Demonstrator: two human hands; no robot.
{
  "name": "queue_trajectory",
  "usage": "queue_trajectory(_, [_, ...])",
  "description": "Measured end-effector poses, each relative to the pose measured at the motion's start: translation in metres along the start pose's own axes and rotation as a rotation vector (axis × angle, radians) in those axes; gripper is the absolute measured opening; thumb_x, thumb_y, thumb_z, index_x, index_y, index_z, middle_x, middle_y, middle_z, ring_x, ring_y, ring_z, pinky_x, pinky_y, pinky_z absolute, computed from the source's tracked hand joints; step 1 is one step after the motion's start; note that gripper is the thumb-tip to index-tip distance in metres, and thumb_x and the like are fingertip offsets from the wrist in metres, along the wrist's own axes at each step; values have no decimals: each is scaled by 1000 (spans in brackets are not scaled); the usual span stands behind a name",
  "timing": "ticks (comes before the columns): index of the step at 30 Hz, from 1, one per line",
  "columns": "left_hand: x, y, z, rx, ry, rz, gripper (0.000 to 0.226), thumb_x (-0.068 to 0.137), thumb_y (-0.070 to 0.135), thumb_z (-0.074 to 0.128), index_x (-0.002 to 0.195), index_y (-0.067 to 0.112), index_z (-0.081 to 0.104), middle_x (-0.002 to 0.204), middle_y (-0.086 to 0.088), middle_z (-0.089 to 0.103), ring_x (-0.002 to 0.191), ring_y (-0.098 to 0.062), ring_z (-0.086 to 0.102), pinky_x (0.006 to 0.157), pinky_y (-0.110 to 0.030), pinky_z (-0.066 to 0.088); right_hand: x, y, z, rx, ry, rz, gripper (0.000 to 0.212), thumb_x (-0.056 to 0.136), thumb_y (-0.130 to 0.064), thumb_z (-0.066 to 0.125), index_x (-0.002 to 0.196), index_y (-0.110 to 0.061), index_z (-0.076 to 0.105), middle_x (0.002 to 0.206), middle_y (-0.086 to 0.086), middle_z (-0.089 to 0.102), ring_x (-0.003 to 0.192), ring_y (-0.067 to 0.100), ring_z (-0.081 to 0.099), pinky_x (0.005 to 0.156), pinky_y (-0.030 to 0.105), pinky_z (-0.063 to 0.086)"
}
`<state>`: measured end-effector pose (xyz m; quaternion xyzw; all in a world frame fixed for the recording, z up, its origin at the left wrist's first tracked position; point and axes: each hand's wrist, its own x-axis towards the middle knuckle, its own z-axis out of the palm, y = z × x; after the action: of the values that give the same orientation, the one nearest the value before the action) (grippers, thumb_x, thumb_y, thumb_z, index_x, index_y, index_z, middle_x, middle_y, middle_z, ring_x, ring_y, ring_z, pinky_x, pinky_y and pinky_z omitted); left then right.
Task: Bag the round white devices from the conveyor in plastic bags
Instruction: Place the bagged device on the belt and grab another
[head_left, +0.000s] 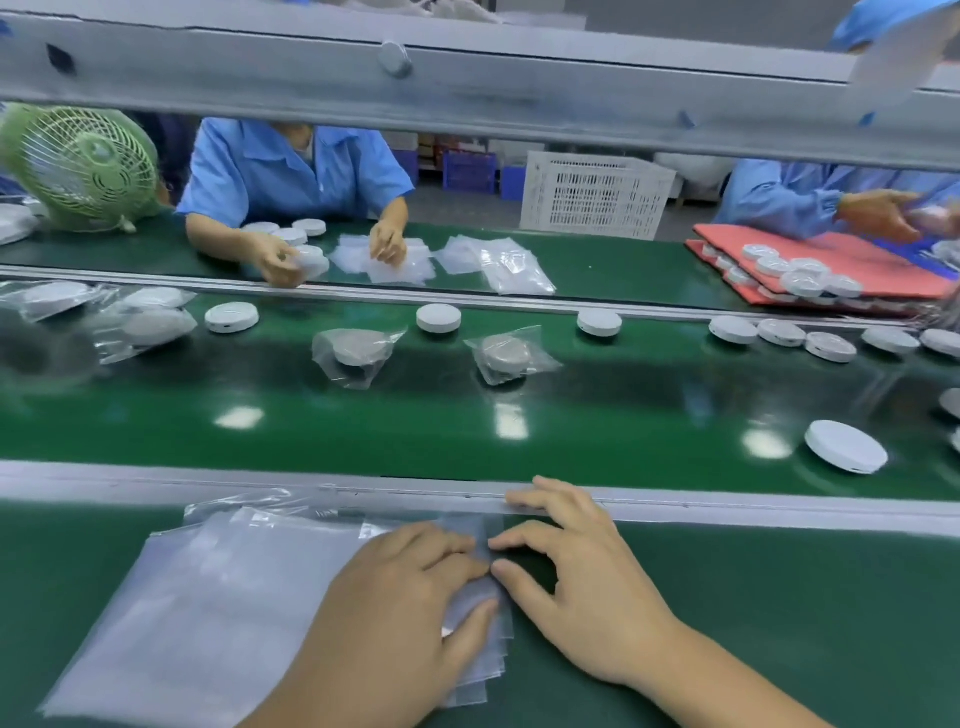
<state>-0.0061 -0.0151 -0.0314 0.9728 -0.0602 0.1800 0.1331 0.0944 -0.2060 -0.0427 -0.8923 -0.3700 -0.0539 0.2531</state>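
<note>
While round white plastic devices (845, 446) lie on the glossy green conveyor belt (467, 421), the nearest bare one at right and well apart from both hands, a stack of clear plastic bags (208, 597) lies flat on the near green work surface (779, 597). Left hand (395, 613) rests palm-down on the stack's right end, fingers bent, thumb pressing the plastic. Right hand (587, 587) has fingers spread, index and thumb tips at the stack's right edge; whether they pinch a bag cannot be told. Two bagged devices (358, 353) sit mid-belt. Beyond, workers in blue shirts (291, 171) handle devices; green fan (83, 166), white slatted crate (595, 195) and red trays (857, 260) noted.
</note>
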Motion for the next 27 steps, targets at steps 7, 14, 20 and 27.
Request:
queue_trajectory(7, [-3, -1, -1, -3, -32, -34, 32, 87, 60, 57, 113, 45, 70, 117, 29, 62, 110, -2, 57, 94, -28, 51, 0, 1, 0, -4, -18, -10, 42, 93, -68, 43, 115, -45, 70, 136, -35, 47, 144, -11, 17, 115, 10, 9])
queue_trajectory(14, [-4, -1, 0, 12, -10, -27, 33, 88, 61, 55, 113, 46, 69, 117, 30, 62, 111, 0, 56, 95, -28, 50, 0, 2, 0, 3, -25, 6, 43, 93, -67, 44, 116, -43, 71, 136, -34, 48, 144, -8, 21, 117, 17, 17])
queue_trajectory(20, [-4, -2, 3, -10, 7, -32, 31, 85, 60, 58, 108, 46, 71, 114, 30, 62, 107, 0, 57, 91, -27, 50, 0, 1, -1, 9, -15, -19, 38, 95, -62, 48, 117, -41, 71, 137, -32, 49, 142, -7, 23, 120, 23, 20])
queue_trajectory(27, [-3, -3, 3, -54, 51, -42, 33, 92, 60, 43, 98, 52, 74, 108, 33, 64, 101, 0, 60, 83, -26, 52, 11, 19, -30, 467, 545, 44, 24, 91, -25, 69, 106, -44, 71, 123, -18, 68, 116, 9, 65, 97, 25, 51])
